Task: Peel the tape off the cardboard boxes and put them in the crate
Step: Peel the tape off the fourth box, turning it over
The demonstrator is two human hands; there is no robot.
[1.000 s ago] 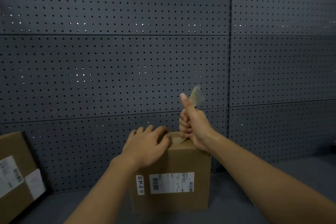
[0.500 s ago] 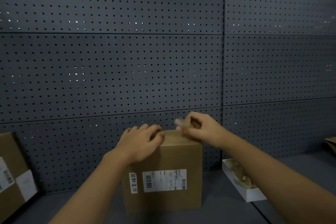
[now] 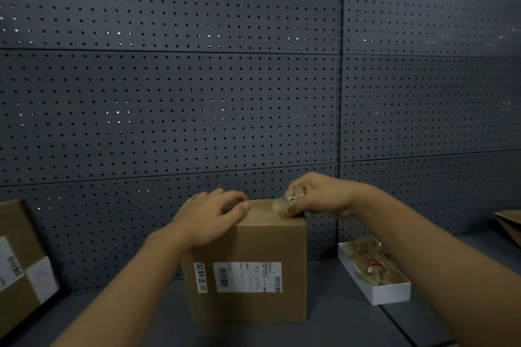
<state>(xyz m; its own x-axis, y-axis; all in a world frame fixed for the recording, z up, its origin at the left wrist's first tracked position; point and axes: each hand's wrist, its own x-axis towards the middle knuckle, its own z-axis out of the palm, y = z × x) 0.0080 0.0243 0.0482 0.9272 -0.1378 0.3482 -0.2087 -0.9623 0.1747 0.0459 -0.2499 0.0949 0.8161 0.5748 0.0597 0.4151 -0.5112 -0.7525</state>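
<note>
A brown cardboard box [image 3: 270, 245] with a white shipping label stands upright on the grey shelf in front of me. My left hand [image 3: 208, 217] rests on its top left edge, fingers curved over the top. My right hand [image 3: 318, 194] is at the top right corner and pinches a strip of clear tape [image 3: 279, 205] that runs from the box top up into its fingers. No crate is in view.
Another labelled cardboard box [image 3: 19, 262] leans against the pegboard wall [image 3: 197, 107] at the far left. A shallow white box [image 3: 377, 276] with wrapped items lies to the right. A brown cardboard flap [image 3: 510, 222] shows at the right edge.
My right hand, raised a second ago with a tape piece pulled upward, has come down to the box's top right corner and pinches tape there. The view shifted right, revealing the white box.
</note>
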